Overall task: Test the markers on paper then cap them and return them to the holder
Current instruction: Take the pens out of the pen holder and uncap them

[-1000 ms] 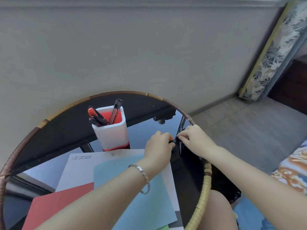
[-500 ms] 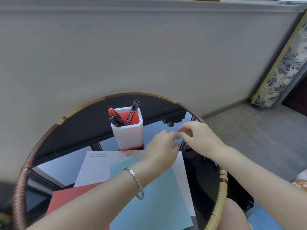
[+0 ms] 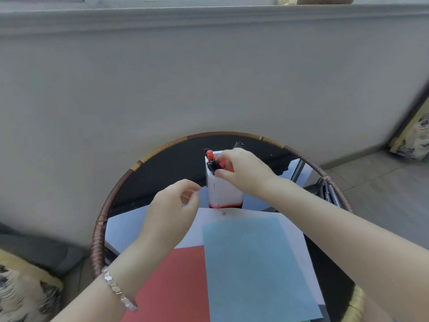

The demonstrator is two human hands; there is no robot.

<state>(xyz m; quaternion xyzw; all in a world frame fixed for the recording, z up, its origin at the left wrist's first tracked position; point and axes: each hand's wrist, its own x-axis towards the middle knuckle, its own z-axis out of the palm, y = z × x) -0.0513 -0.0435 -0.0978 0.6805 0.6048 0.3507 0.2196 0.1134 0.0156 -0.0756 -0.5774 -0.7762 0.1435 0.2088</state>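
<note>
A white marker holder (image 3: pixel 224 194) with a red base and red inside stands at the back of the round glass table (image 3: pixel 99 228). It holds a red-capped marker (image 3: pixel 210 155) and black markers. My right hand (image 3: pixel 243 170) reaches over the holder's top and pinches a black marker (image 3: pixel 212 167) at the holder's left rim. Another black marker end (image 3: pixel 238 144) sticks up behind that hand. My left hand (image 3: pixel 171 210) hovers left of the holder, fingers loosely curled, nothing in it. A blue sheet (image 3: pixel 255 263), a red sheet (image 3: pixel 171 282) and a white sheet (image 3: pixel 130 228) lie in front.
The table has a woven rattan rim and stands close to a grey wall. Dark metal parts (image 3: pixel 327 191) show at its right edge. A patterned cushion (image 3: pixel 23 287) sits at lower left, a patterned panel (image 3: pixel 415 140) leans at far right.
Both hands left the table's right edge. My right hand moved to the holder and took hold of a black marker; my left hand drew back to the left. The camera swung right.
</note>
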